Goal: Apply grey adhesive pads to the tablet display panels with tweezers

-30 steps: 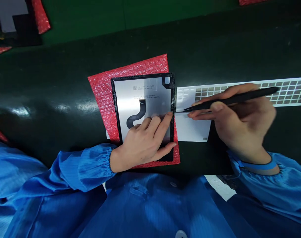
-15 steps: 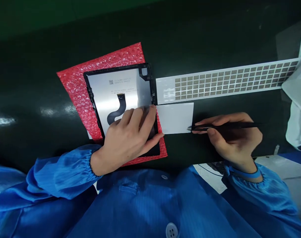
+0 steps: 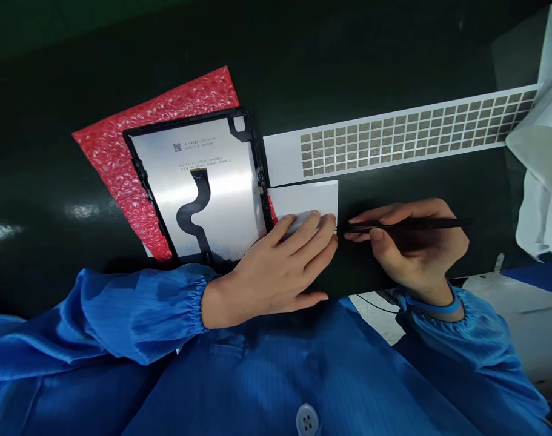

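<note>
My left hand lies with its fingers stretched out over the lower part of a small white sheet. In my right hand are black tweezers, pinched between thumb and fingers, their tips at the sheet's lower right corner. A display panel with a black frame rests silver back up, left of the sheet. Its black ribbon cable curves down the middle; my left wrist and sleeve hide the panel's lower end. Under the panel is a red bubble-wrap sheet.
A long white strip carrying rows of small grey-brown squares runs right from the panel, above the white sheet. Crumpled white material overlaps its far right end. The dark tabletop's front edge is close to my body.
My left hand has moved right, off the display panel and onto the white sheet, uncovering the ribbon cable. My right hand keeps the tweezers at the sheet's corner. The view has shifted slightly.
</note>
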### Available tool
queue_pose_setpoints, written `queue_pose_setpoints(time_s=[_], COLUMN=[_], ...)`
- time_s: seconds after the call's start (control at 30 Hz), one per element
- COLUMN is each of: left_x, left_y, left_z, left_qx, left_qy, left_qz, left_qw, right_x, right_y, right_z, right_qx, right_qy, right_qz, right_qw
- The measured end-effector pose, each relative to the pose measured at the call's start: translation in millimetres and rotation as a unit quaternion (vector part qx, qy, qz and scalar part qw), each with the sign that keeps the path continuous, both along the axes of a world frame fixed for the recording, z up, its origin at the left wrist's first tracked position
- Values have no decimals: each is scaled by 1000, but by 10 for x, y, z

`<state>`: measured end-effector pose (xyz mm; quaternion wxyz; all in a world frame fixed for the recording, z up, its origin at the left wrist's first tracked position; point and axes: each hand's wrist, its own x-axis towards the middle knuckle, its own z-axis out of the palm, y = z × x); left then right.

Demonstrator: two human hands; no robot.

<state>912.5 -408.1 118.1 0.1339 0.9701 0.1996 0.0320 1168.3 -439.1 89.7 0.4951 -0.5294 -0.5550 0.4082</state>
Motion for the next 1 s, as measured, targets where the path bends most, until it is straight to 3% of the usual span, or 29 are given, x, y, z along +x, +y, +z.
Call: queue_pose_setpoints(time_s=[0.5,0.7,0.87,1.0], left_x=[9,6,-211,-525], left_y=[-15,15,28,-14], left_z=[-37,-39,150,329], left_qx=[-1,-19,-4,7], left_qy=[-13,-15,-68,-26], left_qz=[2,-6,8,61], left_qw=[1000,1000,998,998], right_x=[41,36,3,-328], right_y=[19,66,182,418], right_z=[19,71,233,385], right_qx=[-3,-27,-45,-10], right_qy=[-21,21,11,-6], right_qz=[25,15,-27,-56], right_qw=[999,999,999,998])
